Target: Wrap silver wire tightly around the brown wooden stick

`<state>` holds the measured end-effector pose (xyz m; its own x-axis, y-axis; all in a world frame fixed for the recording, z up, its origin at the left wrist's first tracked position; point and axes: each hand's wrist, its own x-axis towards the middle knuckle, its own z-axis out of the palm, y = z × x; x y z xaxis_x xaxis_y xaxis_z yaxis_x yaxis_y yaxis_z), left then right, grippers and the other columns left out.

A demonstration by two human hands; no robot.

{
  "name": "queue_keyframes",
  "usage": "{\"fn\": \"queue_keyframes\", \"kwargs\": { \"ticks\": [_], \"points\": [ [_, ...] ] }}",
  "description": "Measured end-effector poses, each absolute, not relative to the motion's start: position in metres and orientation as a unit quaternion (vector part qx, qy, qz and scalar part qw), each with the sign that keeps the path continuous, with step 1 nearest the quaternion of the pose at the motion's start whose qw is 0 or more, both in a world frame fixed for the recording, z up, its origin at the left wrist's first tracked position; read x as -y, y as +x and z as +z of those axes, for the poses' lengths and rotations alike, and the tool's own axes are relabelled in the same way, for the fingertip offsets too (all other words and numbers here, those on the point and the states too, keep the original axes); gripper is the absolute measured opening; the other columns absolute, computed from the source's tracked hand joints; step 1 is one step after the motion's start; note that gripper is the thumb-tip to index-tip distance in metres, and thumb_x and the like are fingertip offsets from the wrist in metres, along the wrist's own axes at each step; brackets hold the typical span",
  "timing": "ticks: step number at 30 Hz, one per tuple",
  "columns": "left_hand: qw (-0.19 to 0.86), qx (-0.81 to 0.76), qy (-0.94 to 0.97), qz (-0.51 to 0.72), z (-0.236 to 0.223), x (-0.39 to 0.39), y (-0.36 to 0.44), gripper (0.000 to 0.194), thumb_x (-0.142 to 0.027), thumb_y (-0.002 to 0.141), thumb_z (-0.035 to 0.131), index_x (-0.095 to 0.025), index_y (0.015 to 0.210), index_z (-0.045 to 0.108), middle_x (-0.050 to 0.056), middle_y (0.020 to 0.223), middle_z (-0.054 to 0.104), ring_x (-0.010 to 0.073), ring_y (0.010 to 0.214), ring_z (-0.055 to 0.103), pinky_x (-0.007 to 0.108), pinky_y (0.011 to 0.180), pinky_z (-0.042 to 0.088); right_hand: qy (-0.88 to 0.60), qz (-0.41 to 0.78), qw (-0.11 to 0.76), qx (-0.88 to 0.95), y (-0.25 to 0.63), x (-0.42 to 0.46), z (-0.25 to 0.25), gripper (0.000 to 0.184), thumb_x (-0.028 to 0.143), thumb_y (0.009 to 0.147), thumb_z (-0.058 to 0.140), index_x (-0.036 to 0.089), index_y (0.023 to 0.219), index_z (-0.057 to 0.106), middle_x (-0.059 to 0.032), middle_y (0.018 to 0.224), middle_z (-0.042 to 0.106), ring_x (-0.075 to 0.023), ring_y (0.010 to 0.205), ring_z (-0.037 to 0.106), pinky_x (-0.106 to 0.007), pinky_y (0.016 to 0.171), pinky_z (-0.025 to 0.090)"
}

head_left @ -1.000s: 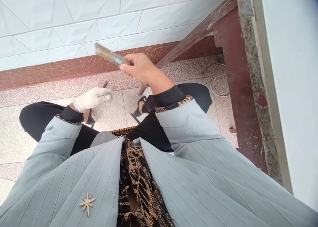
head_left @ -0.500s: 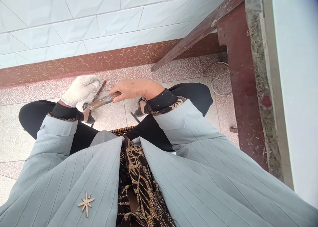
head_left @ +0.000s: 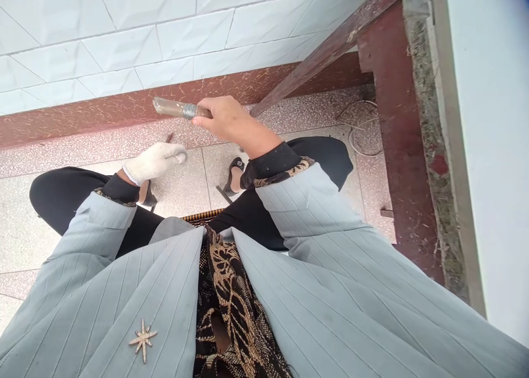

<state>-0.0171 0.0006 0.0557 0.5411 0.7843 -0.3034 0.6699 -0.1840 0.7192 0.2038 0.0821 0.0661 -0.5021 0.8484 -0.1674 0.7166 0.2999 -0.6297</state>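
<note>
My right hand (head_left: 229, 119), bare, is closed around one end of a short brown stick (head_left: 168, 108) with silvery wire wound round its middle. The stick's wider, pale cut end points left, raised above the floor near the wall base. Lower and to the left, my left hand (head_left: 155, 162) wears a white knitted glove. Its fingers are curled together with the thumb pressed against them, and whatever they may hold is hidden. The two hands are apart. Just beyond the glove, the tip of a thin dark reddish bar (head_left: 169, 138) shows.
A white tiled wall (head_left: 136, 47) with a reddish-brown base strip (head_left: 124, 105) stands ahead. On the right are a dark red wooden frame (head_left: 407, 146) with a slanting brace (head_left: 314, 58) and a coiled pale cable (head_left: 355, 146). My shoes (head_left: 232, 174) rest on the speckled floor (head_left: 182, 182).
Half a second ago both hands were closer, the stick's tip low near the glove and a thin strand between them. Since then, the stick has swung up and the glove has moved down and right.
</note>
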Motion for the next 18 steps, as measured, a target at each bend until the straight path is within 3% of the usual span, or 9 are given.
{"fn": "queue_keyframes", "kwargs": {
  "ticks": [3, 7, 11, 14, 18],
  "points": [
    [0.408, -0.475, 0.777, 0.068, 0.056, -0.001, -0.021, 0.023, -0.033, 0.094, 0.047, -0.019, 0.082, 0.062, -0.003, 0.068, 0.058, 0.0127, 0.067, 0.053, 0.027, 0.067, 0.041, -0.465, 0.286, 0.029, 0.837, 0.203, -0.083, 0.056, 0.012, 0.029, 0.097, 0.065, 0.017, 0.093, 0.066, -0.0101, 0.089, 0.065, -0.0241, 0.090, 0.059, -0.034, 0.076, 0.038],
    [0.385, -0.481, 0.784, 0.072, 0.057, -0.003, -0.027, 0.024, -0.033, 0.093, 0.048, -0.019, 0.080, 0.062, -0.002, 0.070, 0.061, 0.0133, 0.069, 0.055, 0.027, 0.069, 0.041, -0.394, 0.280, -0.094, 0.871, 0.196, -0.073, 0.053, 0.012, 0.023, 0.095, 0.069, 0.014, 0.087, 0.068, -0.0087, 0.087, 0.066, -0.0192, 0.081, 0.056, -0.033, 0.071, 0.032],
    [0.364, -0.498, 0.783, 0.072, 0.057, -0.006, -0.035, 0.022, -0.032, 0.094, 0.050, -0.020, 0.085, 0.065, 0.000, 0.073, 0.063, 0.0141, 0.069, 0.057, 0.028, 0.069, 0.042, -0.268, 0.433, -0.208, 0.835, 0.194, -0.066, 0.067, 0.010, 0.019, 0.095, 0.070, 0.015, 0.087, 0.070, 0.0009, 0.066, 0.059, -0.0131, 0.064, 0.052, -0.030, 0.065, 0.032],
    [0.374, -0.515, 0.761, 0.123, 0.056, -0.007, -0.039, 0.017, -0.030, 0.095, 0.052, -0.020, 0.089, 0.065, 0.003, 0.082, 0.067, 0.0157, 0.074, 0.061, 0.030, 0.070, 0.045, -0.208, 0.573, -0.124, 0.783, 0.204, -0.067, 0.084, 0.009, 0.012, 0.095, 0.065, 0.016, 0.087, 0.067, 0.0046, 0.063, 0.055, -0.0104, 0.060, 0.050, -0.026, 0.063, 0.036],
    [0.380, -0.557, 0.720, 0.166, 0.057, -0.006, -0.034, 0.020, -0.029, 0.097, 0.049, -0.019, 0.090, 0.064, 0.003, 0.077, 0.063, 0.0164, 0.073, 0.060, 0.031, 0.070, 0.048, -0.342, 0.603, 0.127, 0.710, 0.217, -0.072, 0.097, 0.020, 0.017, 0.098, 0.060, 0.019, 0.079, 0.057, -0.0005, 0.072, 0.059, -0.0118, 0.063, 0.050, -0.027, 0.062, 0.040]
  ]
}}
